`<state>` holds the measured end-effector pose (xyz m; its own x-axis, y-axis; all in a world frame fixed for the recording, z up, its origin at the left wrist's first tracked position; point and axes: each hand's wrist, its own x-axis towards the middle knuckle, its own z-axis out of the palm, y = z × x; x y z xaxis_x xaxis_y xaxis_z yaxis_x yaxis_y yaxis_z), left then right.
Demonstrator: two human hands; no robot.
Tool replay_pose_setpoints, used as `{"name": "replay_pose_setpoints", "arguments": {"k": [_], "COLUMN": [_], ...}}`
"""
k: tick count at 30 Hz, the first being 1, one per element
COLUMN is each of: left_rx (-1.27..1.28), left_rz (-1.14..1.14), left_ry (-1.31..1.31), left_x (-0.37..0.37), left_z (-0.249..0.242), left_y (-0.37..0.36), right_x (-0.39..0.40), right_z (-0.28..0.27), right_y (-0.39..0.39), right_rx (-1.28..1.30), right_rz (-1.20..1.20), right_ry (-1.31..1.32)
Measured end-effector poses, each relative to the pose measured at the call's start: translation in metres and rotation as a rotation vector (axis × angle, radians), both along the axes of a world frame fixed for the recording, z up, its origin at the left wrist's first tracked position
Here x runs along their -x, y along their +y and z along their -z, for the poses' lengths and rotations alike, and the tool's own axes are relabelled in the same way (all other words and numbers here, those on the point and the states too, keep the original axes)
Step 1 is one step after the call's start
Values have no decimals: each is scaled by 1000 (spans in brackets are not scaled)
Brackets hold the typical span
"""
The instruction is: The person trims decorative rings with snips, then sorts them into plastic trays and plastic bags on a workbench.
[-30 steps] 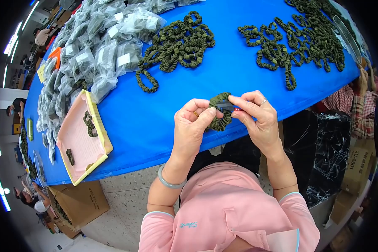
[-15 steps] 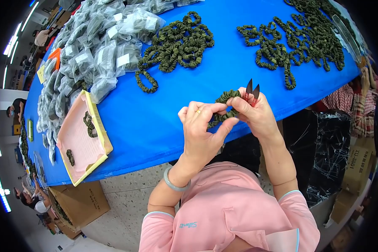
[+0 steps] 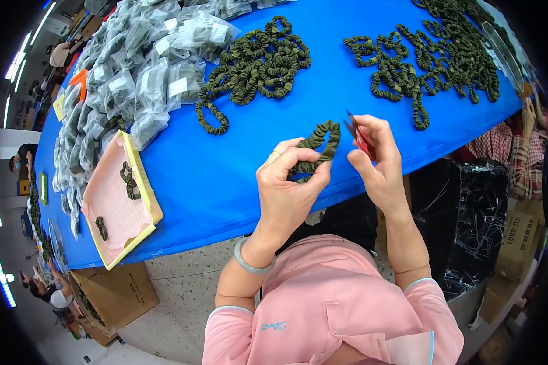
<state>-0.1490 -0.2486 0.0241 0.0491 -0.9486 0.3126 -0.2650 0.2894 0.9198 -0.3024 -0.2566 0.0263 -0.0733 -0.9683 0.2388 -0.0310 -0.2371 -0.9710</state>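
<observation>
A dark green gathered scrunchie [image 3: 330, 141] is pinched between the thumb and fingers of my left hand [image 3: 292, 182], its loop standing up toward the right. My right hand [image 3: 379, 161] grips small red-handled thread snips [image 3: 361, 141], whose dark blades point up and left, apart from the scrunchie. Both hands are above the near edge of the blue table [image 3: 237, 164]. Beyond them lies a heap of similar scrunchies [image 3: 256, 64], and a larger spread of them [image 3: 432, 64] covers the far right.
Many clear plastic bags [image 3: 128, 79] with labels are piled at the left. A yellow-rimmed tray [image 3: 141, 182] with a pink lining holds a few scrunchies. A black bag [image 3: 478, 225] strewn with thread scraps hangs right of me; cardboard boxes [image 3: 119, 295] stand below the table.
My right hand has let go of the scrunchie and moved slightly away, the snips now swung into its fingers. My left hand alone holds the scrunchie, now turned more upright.
</observation>
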Motion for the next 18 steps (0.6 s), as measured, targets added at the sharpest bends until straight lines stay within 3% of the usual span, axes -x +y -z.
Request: {"name": "replay_pose_setpoints", "arguments": {"k": [1, 2, 6, 11, 18], "left_rx": [-47, -49, 15, 13, 19], "left_rz": [-16, -16, -71, -104, -100], "left_ry": [38, 39, -81, -130, -98], "left_x": [-1, -1, -2, 2, 1], "left_z": [1, 2, 3, -3, -2], "left_y": [1, 1, -1, 2, 2], "right_x": [-1, 0, 8, 6, 8], "right_z": [0, 0, 0, 1, 2], "right_y": [2, 5, 17, 16, 16], "right_rx": [132, 129, 206, 308, 256], "right_rz": [85, 84, 56, 110, 109], "right_ry": [130, 131, 527, 621, 562]}}
